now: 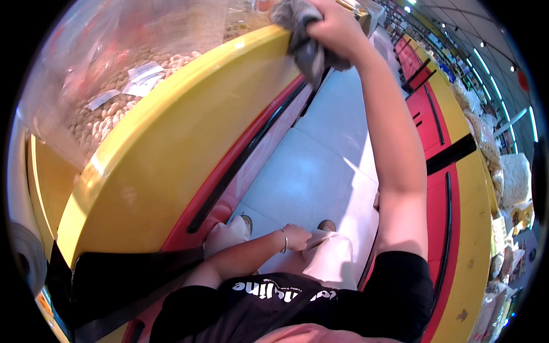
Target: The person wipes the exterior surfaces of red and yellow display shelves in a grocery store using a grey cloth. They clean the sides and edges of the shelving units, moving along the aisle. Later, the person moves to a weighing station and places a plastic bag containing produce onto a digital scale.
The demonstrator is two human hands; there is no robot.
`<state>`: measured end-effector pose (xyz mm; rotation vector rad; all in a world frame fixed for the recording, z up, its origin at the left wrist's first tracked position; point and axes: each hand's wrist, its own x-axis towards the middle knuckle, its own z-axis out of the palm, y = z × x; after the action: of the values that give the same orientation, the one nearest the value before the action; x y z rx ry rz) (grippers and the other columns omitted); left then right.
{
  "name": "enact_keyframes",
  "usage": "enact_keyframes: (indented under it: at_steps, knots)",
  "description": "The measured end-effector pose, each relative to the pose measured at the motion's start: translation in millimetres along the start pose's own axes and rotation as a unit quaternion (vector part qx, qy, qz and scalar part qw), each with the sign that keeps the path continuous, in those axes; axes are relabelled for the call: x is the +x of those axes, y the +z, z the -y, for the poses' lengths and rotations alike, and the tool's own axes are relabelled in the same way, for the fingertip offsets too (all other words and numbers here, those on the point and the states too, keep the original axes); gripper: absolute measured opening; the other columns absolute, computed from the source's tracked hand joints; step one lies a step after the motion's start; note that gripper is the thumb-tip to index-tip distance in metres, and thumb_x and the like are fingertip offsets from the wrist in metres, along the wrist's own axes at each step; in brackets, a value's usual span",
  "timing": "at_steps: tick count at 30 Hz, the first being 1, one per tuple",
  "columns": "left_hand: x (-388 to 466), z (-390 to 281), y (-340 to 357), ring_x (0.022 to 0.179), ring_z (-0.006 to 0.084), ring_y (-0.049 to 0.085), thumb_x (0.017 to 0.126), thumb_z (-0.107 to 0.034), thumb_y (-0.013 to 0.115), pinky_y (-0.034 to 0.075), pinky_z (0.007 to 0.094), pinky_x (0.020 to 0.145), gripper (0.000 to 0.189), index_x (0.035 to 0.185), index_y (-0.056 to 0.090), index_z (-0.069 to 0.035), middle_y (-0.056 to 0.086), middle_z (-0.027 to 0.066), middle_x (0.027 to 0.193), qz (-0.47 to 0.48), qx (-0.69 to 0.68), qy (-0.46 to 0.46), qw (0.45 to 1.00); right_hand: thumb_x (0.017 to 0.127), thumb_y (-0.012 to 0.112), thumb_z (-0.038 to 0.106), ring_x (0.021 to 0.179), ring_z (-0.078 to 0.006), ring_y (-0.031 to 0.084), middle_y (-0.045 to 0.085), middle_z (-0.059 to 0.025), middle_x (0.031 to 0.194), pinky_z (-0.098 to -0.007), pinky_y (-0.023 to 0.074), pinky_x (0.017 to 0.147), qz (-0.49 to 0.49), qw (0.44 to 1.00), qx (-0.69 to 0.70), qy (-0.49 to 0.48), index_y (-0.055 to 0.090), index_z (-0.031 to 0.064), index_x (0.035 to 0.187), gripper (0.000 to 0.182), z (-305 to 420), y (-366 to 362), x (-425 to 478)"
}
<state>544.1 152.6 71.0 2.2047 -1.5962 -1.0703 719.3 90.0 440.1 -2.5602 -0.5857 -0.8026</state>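
My right hand (336, 28) grips a grey cloth (306, 40) at the top of the view, against the far part of the yellow rim (171, 83) of a display counter. Some of the cloth hangs down over the counter's yellow side. My left hand (297, 237) is low in front of my body, above my legs, with a bracelet at its wrist; its fingers look curled and no object shows in it. Behind the rim, peanuts in their shells (105, 124) lie under clear plastic, with white paper slips (143, 79) on them.
A red panel with a black handle strip (253, 156) runs below the yellow side. Grey floor tiles (300, 171) lie between this counter and a second red and yellow counter (469, 240) at the right, which bears clear bags of goods (514, 180). A black post stands near my left side.
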Motion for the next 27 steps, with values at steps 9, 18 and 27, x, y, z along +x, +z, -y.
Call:
enact_keyframes:
  at_steps: [9, 18, 27]
  knots:
    - [21.0, 10.9, 22.3, 0.096, 0.0291, 0.056, 0.076, -0.022, 0.047, 0.044, 0.0441, 0.081, 0.034, 0.107, 0.055, -0.012, 0.058, 0.0128, 0.104, 0.006, 0.000, 0.035, 0.999, 0.064, 0.055, 0.024, 0.090, -0.0247, 0.047, 0.050, -0.0079, 0.095, -0.0349, 0.0394, 0.058, -0.294, 0.872, 0.089, -0.381, 0.055, 0.0198, 0.084, 0.021, 182.9, 62.5, -79.8]
    - [9.4, 12.6, 18.7, 0.099, 0.0294, 0.055, 0.077, -0.026, 0.048, 0.043, 0.0441, 0.083, 0.036, 0.110, 0.054, -0.014, 0.057, 0.0113, 0.106, 0.015, 0.009, -0.028, 0.999, 0.055, 0.069, 0.028, 0.106, -0.0369, 0.043, 0.044, -0.0160, 0.114, -0.0443, 0.0410, 0.086, -0.166, 0.970, -0.047, -0.174, 0.050, 0.0143, 0.110, 0.059, 51.8, 38.8, -50.7]
    - [20.6, 10.3, 13.6, 0.096, 0.0295, 0.056, 0.075, -0.023, 0.048, 0.045, 0.0425, 0.079, 0.035, 0.108, 0.055, -0.013, 0.058, 0.0114, 0.104, 0.014, 0.011, -0.006, 1.000, 0.052, 0.068, 0.013, 0.093, -0.0300, 0.051, 0.054, -0.0081, 0.102, -0.0381, 0.0451, 0.079, -0.193, 0.919, -0.111, -0.326, 0.061, 0.0156, 0.090, 0.039, 78.6, 19.6, -42.2]
